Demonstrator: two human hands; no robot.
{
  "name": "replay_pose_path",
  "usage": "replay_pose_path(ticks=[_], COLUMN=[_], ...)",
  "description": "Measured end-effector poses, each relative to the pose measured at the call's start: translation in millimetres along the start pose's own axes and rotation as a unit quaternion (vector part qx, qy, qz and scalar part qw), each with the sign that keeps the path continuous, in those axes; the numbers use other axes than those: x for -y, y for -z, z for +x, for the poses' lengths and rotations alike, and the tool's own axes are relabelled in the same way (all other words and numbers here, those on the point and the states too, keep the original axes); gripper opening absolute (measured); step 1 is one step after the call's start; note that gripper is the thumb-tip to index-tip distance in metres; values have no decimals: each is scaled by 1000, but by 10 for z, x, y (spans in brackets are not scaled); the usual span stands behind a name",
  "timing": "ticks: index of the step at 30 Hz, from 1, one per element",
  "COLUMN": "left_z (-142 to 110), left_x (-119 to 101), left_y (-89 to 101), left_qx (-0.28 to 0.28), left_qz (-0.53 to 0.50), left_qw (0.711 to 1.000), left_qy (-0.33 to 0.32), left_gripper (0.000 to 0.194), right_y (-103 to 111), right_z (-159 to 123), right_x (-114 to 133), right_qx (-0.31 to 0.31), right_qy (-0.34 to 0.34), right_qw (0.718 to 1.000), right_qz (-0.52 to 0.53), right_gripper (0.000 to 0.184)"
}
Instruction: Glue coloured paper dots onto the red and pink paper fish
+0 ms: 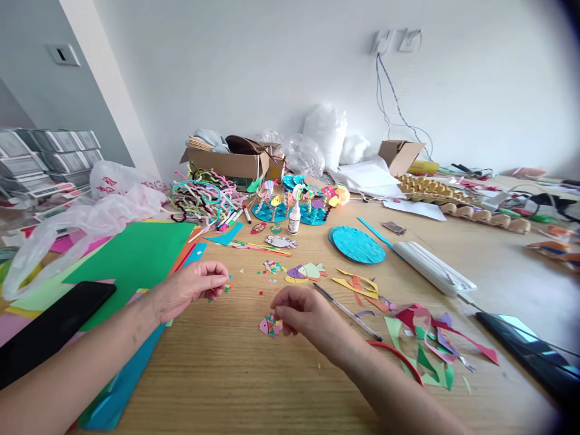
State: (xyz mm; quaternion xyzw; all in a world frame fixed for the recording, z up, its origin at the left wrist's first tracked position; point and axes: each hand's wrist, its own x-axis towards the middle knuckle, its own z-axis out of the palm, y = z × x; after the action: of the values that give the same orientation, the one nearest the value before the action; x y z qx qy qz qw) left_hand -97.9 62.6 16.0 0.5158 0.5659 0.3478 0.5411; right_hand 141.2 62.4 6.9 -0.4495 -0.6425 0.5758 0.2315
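Observation:
My left hand (pixel 193 287) hovers over the wooden table (pixel 235 374), fingers pinched together near tiny scraps of coloured paper (pixel 226 286); whether it holds one I cannot make out. My right hand (pixel 301 314) is curled over a small pink paper fish (pixel 269 326) covered with coloured bits, fingertips pressing on it. More confetti-like bits (pixel 273 266) lie just beyond, beside a finished paper fish (pixel 304 272). A thin pen or tool (pixel 347 312) lies to the right of my right hand.
Stacked coloured paper sheets (pixel 131 257) and a black phone (pixel 49 326) lie at left. Paper offcuts (pixel 421 338) and red scissors (pixel 399 356) lie at right. A glue bottle (pixel 294 217), teal discs (pixel 357 244), pipe cleaners (pixel 199 196), cardboard boxes (pixel 226 162) stand farther back.

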Motion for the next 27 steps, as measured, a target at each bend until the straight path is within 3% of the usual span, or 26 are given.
replay_pose_path(ticks=[2, 4, 8, 12, 17, 27], left_z=[-19, -25, 3, 57, 99, 140], left_x=[-29, -49, -47, 11, 81, 170], left_y=[-116, -241, -460, -591, -666, -671], left_qx=[18, 24, 27, 44, 55, 35], left_qz=[-18, -44, -83, -107, -134, -163], left_qw=[1000, 998, 995, 992, 988, 984], left_qy=[-14, -35, -54, -55, -57, -56], left_gripper=[24, 23, 22, 22, 21, 19], right_y=[-58, -103, -135, -131, -121, -143], right_z=[-18, 0, 129, 232, 255, 288], right_x=[113, 196, 212, 123, 26, -64], right_qx=[31, 22, -36, -75, -82, -80], right_qy=[-32, -26, 24, 31, 49, 74], right_qw=[998, 999, 999, 994, 987, 988], right_qz=[35, 21, 11, 78, 127, 113], right_gripper=[7, 7, 4, 4, 5, 6])
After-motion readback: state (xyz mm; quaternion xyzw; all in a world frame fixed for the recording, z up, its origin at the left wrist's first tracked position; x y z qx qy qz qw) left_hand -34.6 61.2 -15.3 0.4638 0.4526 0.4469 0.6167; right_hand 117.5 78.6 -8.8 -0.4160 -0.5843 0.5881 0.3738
